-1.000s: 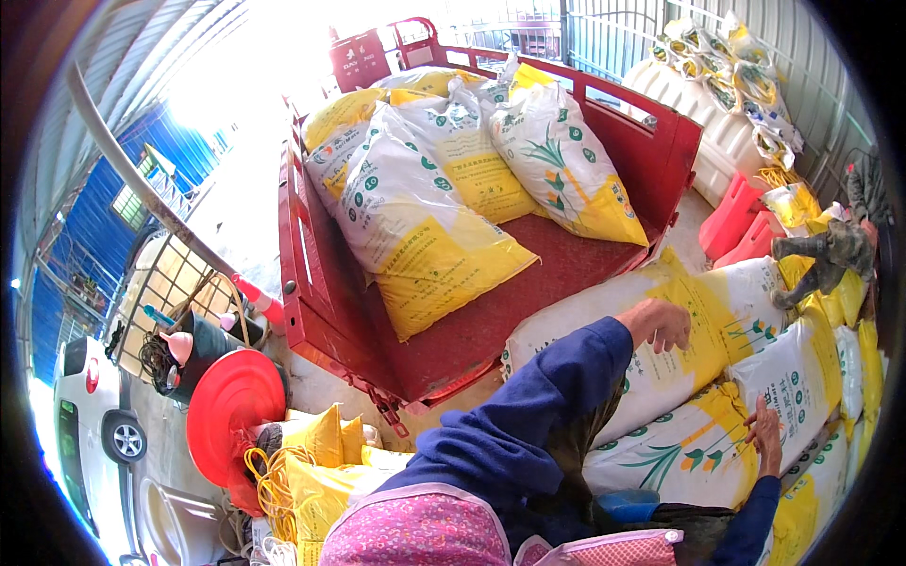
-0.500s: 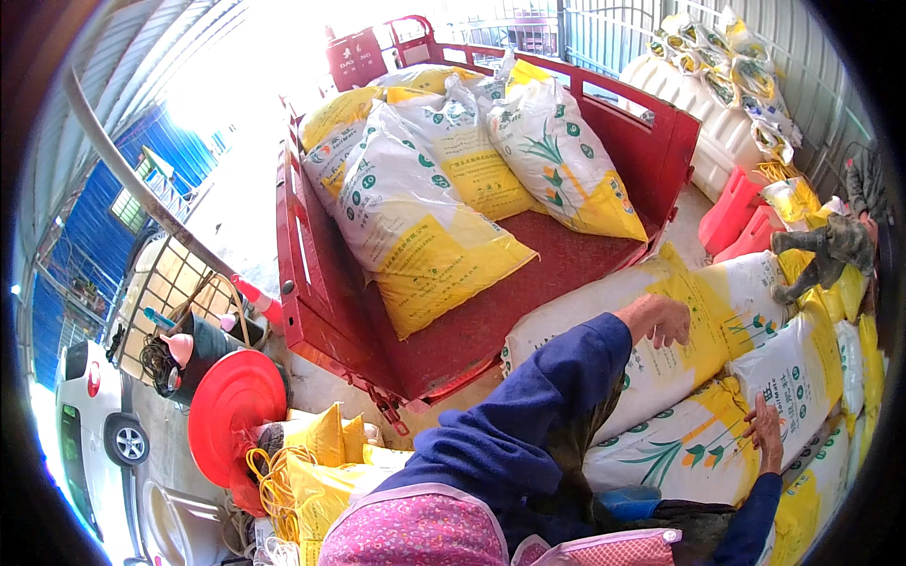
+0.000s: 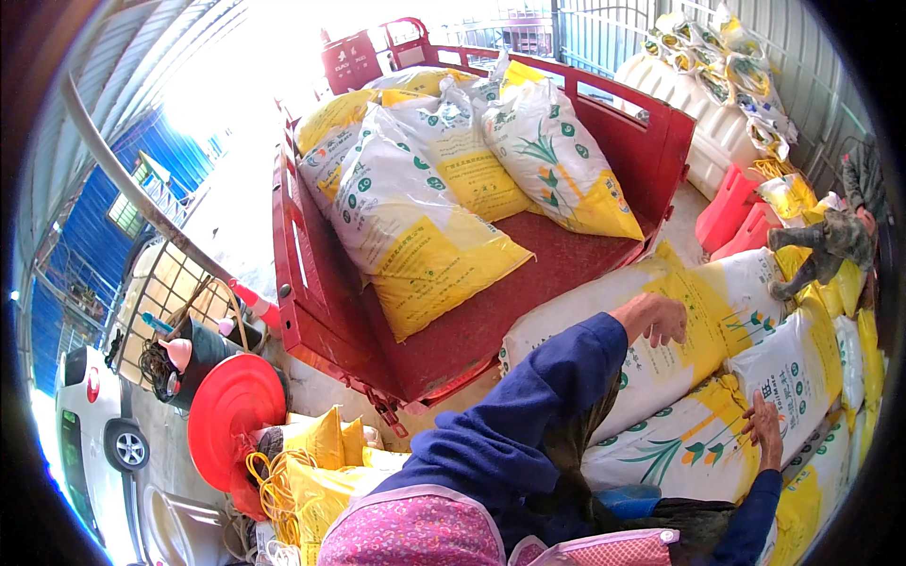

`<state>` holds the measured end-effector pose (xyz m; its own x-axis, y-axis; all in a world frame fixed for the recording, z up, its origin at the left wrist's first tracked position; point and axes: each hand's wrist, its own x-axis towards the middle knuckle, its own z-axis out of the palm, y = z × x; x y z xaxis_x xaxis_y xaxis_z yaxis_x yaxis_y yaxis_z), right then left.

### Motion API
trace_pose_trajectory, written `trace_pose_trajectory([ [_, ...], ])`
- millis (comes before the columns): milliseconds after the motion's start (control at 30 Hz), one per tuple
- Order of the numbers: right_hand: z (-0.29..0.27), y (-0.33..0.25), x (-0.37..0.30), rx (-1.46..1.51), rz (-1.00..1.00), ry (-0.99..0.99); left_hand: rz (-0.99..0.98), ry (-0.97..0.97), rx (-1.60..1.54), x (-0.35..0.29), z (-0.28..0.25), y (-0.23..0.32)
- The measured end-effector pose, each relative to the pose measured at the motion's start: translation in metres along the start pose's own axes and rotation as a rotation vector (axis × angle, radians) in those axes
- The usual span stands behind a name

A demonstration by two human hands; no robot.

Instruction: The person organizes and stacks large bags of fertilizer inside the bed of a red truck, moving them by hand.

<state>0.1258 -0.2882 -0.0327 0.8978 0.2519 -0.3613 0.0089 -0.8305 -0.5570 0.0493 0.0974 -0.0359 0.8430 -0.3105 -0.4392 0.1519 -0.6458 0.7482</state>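
My left hand (image 3: 659, 319) hovers over a white and yellow plump sack (image 3: 618, 311) lying just behind the red cargo bed. Its fingers hang loosely bent and apart, with nothing in them. Lower right, my right hand (image 3: 765, 426) is held with fingers spread, empty, beside a white sack (image 3: 788, 373) with green print. Whether it touches that sack I cannot tell. Nearer me lies another sack (image 3: 675, 453) with a printed plant picture. Several similar sacks, among them a front one (image 3: 425, 255), rest in the red cargo bed (image 3: 462, 349).
At the right, another person (image 3: 830, 241) in dark clothes is by the stacked sacks. Red plastic containers (image 3: 741, 222) stand beyond the pile. To the left are a red round lid (image 3: 236, 415), yellow bags (image 3: 316, 443) with cord, a dark bin (image 3: 203, 344) and a white car (image 3: 94, 424).
The whole view has shifted very slightly left. Both my hands keep nearly the same pose, and the sacks have not moved.
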Motion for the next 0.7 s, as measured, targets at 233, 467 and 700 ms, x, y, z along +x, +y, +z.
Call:
trace_pose_trajectory([
  [233,0.001,0.001,0.005,-0.019,-0.031,0.003,-0.035,-0.015,0.01,0.007,0.001,-0.003],
  [467,-0.003,0.017,0.024,-0.006,0.026,-0.068,-0.003,-0.004,-0.025,0.007,0.001,-0.004],
  [700,0.003,0.02,0.022,-0.021,0.009,-0.027,0.001,-0.023,-0.031,0.009,0.001,-0.007],
])
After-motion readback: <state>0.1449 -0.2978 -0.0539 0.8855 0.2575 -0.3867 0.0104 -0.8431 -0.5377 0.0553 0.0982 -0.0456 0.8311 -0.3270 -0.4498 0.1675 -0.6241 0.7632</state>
